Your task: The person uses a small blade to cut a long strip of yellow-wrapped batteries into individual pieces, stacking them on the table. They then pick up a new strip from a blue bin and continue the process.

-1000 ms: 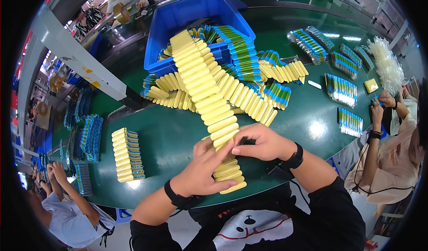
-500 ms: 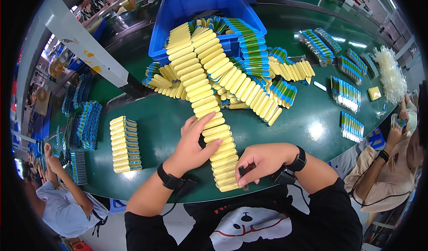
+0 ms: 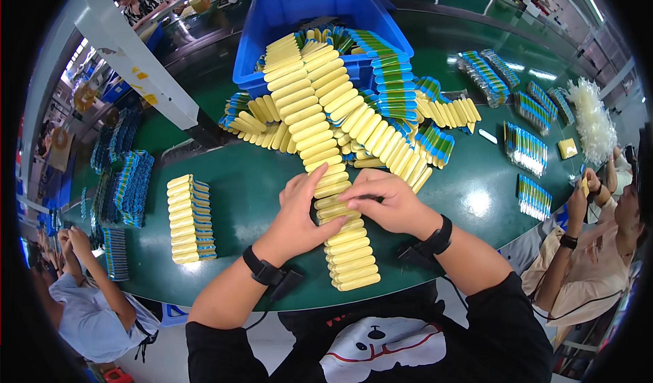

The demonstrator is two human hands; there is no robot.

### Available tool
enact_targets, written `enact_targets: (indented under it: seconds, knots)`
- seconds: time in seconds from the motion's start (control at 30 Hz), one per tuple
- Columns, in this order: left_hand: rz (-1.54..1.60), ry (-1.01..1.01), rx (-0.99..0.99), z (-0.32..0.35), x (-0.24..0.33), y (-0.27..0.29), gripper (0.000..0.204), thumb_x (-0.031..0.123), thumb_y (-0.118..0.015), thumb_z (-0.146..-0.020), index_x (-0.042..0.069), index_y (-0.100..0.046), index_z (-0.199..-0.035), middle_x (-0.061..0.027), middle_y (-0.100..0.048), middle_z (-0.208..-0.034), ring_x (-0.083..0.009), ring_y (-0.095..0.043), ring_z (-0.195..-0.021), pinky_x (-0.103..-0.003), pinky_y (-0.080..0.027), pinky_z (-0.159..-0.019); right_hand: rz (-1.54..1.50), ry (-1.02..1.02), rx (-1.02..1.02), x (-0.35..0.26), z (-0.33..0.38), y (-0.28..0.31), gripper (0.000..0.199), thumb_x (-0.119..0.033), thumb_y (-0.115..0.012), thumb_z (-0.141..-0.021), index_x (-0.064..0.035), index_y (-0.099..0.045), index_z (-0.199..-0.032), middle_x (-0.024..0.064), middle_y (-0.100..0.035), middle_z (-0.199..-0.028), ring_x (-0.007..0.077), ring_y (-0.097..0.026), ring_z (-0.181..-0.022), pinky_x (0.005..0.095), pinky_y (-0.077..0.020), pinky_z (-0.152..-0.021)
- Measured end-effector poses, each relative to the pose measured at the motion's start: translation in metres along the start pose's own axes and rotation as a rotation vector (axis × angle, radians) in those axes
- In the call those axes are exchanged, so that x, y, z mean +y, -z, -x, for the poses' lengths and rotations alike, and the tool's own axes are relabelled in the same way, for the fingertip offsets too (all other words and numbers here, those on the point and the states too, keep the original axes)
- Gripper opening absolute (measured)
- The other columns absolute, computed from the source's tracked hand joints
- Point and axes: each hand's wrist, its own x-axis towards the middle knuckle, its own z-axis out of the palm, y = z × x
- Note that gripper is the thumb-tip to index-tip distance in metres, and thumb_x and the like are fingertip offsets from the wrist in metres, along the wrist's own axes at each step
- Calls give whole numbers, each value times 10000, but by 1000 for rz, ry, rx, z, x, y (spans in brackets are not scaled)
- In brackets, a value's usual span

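Observation:
A long strip of yellow rounded packets [image 3: 309, 121], joined side by side, runs from the blue bin toward me, with its near end by the table edge. My left hand [image 3: 296, 213] holds this strip from its left side, forefinger and thumb spread along it on top. From the right, my right hand [image 3: 391, 203] reaches over the strip in a pinch, fingertips at the packets close to the left hand. A small dark patch shows among its fingers, too hidden to name. Another yellow strip [image 3: 371, 128] slants off to the right.
The blue bin [image 3: 245, 56] overflows with yellow and blue-green strips. At left stands a folded stack of packets [image 3: 182, 220]; a grey post [image 3: 146, 70] rises behind it. Bagged bundles [image 3: 525, 148] and a clear plastic heap [image 3: 592, 114] lie at right. Co-workers sit on both sides.
My right hand has moved up and left from the strip's near end to beside my left hand. The dark item in its fingers is now mostly hidden. The left hand has barely shifted.

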Motion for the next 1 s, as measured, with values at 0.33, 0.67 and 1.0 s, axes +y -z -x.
enact_targets:
  seconds: [0.33, 0.67, 1.0]
  knots:
    - [-26, -57, 3, -1, -5, 0, 956, 326, -798, -771, 39, -312, -1542, -184, -496, -1435, -387, -342, -1382, -486, -215, -1158, 382, 79, -5, -4, 0, 4, 170, -104, -726, -884, -93, -737, -1053, 70, -561, -880, 232, -584, -809, 326, -475, -706]
    - [68, -348, -87, 14, 18, 8, 951, 322, -754, -782, 41, -292, -1565, -196, -402, -1546, -416, -249, -1441, -495, -127, -1167, -95, 15, 19, -17, 15, 21, 127, -50, -678, -939, -25, -721, -1055, 87, -597, -1218, 157, -616, -1046, 290, -510, -878]
    - [260, -255, 31, 12, 11, 9, 871, 349, -704, -838, -42, -327, -1519, -194, -476, -1467, -348, -355, -1393, -469, -142, -1185, -378, -339, -699, -31, 29, 26, 164, -135, -705, -947, 15, -719, -1011, 50, -739, -861, 73, -655, -754, 234, -510, -678]
